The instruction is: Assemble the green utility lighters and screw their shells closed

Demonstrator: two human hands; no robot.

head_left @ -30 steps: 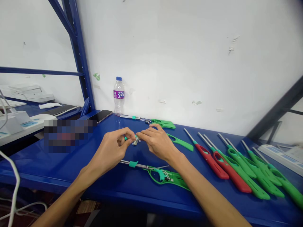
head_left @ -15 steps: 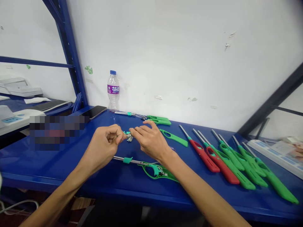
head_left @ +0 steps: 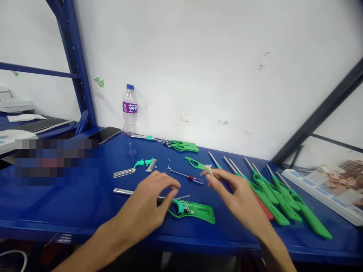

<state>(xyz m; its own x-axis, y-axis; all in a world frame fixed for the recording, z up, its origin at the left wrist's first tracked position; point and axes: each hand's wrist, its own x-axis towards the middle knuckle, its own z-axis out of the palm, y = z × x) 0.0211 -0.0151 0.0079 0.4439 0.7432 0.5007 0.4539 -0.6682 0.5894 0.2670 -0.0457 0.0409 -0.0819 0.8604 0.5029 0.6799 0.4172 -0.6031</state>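
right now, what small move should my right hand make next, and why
Probably lower the small pale part toward the open green lighter handle: your right hand pinches that part, while the handle lies open-side up with its white wires exposed and your left hand is close by.

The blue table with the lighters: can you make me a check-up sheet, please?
Surface: blue table, things spread across it.
Work things: opened green lighter, loose green shell, two clear tubes, screwdriver; more lighters lie at right.
Clutter: bottle and phone toward the back; tiny white bits mid-table.
Hands: right hand pinches a small whitish part; left hand is in front of the opened green lighter, nothing visible in it.
Cables: white cable at lower left.
Surroundings: white wall behind, blue frame at left, power strip at right.
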